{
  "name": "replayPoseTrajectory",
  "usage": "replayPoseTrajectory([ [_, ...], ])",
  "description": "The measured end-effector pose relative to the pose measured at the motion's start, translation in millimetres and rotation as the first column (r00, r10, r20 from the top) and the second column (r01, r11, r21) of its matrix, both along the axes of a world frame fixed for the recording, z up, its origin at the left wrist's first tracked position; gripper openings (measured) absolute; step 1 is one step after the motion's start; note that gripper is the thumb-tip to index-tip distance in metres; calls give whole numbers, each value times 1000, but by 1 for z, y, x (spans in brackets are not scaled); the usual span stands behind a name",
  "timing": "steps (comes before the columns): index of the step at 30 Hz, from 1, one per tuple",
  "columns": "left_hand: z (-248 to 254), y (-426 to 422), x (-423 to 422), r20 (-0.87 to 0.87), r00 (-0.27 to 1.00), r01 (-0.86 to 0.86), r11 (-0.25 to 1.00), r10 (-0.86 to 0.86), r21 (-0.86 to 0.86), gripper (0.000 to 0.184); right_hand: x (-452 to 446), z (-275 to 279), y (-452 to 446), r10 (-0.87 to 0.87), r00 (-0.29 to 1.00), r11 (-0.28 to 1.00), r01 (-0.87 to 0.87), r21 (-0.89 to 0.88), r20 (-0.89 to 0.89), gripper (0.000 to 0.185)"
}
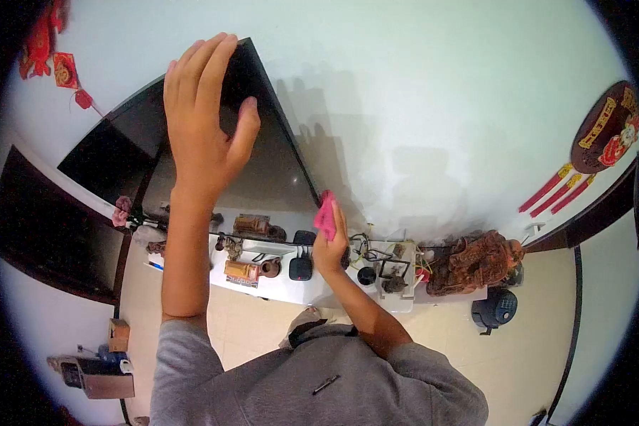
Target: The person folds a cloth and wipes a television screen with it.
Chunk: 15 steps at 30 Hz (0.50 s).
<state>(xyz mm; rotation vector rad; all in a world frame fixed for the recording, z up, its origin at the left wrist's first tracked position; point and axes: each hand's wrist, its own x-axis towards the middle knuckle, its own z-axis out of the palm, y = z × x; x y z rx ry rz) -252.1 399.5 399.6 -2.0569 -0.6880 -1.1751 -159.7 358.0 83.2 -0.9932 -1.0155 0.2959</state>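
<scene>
My left hand [204,131] is raised in front of the big black television [263,170], near its upper edge, its grip wide: the fingers point up, side by side, with the thumb held well away from them; I cannot tell whether the palm or fingertips touch the screen. My right hand [330,248] is lower and to the right, its grip closed on a pink cloth [326,219], which sits at the television's right edge by the lower corner, against it or just beside it. Beyond both hands stands the pale wall [433,85], with a dark round plaque [603,128] and its red tassels hanging far off to the right, and a red ornament [65,69] to the far left. Below the television runs the white tabletop [399,304]. On it, left of my right arm, I see a black box [300,268] and, farther left, a small brown pot [270,268]; just right of that arm is a black cup [366,275], and at the right end a large brown carving [468,263]. A dark rounded appliance [495,310] is nearer, below the carving.
</scene>
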Motion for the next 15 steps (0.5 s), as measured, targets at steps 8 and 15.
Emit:
replayPoseTrajectory([
  [8, -92, -20, -5, -377, 923, 14, 984, -81, -176, 44, 5, 59, 15, -36, 999, 988, 32, 152, 22, 53],
  [15, -152, -24, -14, -745, 665, -162, 965, -46, -204, 54, -10, -32, 2, -40, 990, 997, 31, -72, -136, 54],
])
